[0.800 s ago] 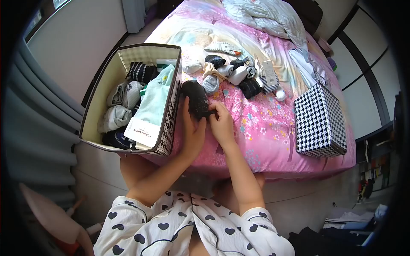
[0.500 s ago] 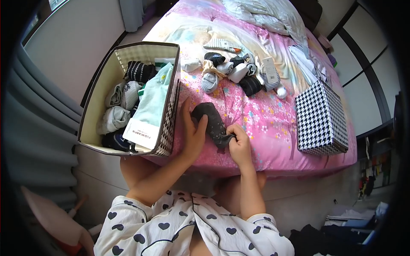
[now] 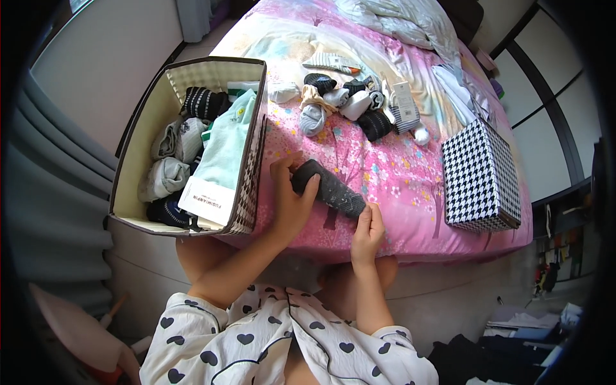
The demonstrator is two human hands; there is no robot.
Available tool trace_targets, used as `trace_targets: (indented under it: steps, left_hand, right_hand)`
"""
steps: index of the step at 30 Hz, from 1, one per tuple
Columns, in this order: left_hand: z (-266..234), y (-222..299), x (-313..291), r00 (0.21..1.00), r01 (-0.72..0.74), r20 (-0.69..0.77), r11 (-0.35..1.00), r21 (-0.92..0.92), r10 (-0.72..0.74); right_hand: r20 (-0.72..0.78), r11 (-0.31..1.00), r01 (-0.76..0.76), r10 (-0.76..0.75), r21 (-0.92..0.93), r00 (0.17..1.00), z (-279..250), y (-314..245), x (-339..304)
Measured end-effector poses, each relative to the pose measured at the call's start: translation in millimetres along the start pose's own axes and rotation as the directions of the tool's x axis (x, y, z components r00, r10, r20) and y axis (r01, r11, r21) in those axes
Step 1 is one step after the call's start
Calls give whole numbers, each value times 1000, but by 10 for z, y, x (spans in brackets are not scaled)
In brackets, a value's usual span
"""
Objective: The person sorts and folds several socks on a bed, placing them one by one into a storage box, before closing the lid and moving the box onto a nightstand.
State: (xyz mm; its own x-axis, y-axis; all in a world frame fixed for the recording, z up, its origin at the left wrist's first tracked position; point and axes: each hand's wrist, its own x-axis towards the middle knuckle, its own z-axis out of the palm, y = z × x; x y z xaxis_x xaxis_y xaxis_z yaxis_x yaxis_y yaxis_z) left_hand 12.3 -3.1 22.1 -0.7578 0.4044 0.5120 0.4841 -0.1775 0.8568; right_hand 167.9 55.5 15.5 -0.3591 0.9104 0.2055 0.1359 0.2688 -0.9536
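Observation:
A dark grey sock (image 3: 332, 191) with small light specks is stretched between my hands, just above the pink flowered bedspread. My left hand (image 3: 292, 192) grips its upper left end, with the thumb lying over the fabric. At the lower right end, my right hand (image 3: 368, 232) pinches the sock's edge between thumb and fingers. Close to my left hand stands an open fabric storage box (image 3: 249, 192) with a cream lining. Inside it are rolled socks (image 3: 168, 178) and a mint-green garment (image 3: 224, 144) with a white label card.
Rolled socks (image 3: 312, 120) and tagged pairs (image 3: 404, 108) lie heaped on the bed (image 3: 410, 192) beyond my hands. A houndstooth box (image 3: 480, 176) stands on the right edge. A crumpled quilt (image 3: 398, 22) lies at the back. Dark clothes (image 3: 475, 359) are piled at the lower right.
The sock now lies straighter and more slanted between my hands. My right hand has moved slightly right and down, pulling its end out; my left hand keeps its hold.

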Motion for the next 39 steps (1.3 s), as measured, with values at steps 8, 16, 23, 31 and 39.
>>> trace_targets:
  steps: [8,16,23,31,39]
  left_hand:
    - [-102,-248,-52,925,369,236,848,-381,-297]
    - [-39,-158,-25,926,375,215,829,-415,-311]
    - [-68,-55,-21,873,450,338,850,-275,-352]
    - [-95,-170,12,953,-27,297,992,-125,63]
    - [-89,67,9,878,301,415,950,-89,-239]
  right_hand:
    - [20,989,144,-143,-37,990,123,-69,144]
    - [-34,962,70,-64,264,997,89,67,102]
    - [-38,980,185,-183,71,982,77,44,84]
    - [4,987,133,-134,85,991,182,-20,99]
    - [-81,981,139,-129,133,988,139,92,41]
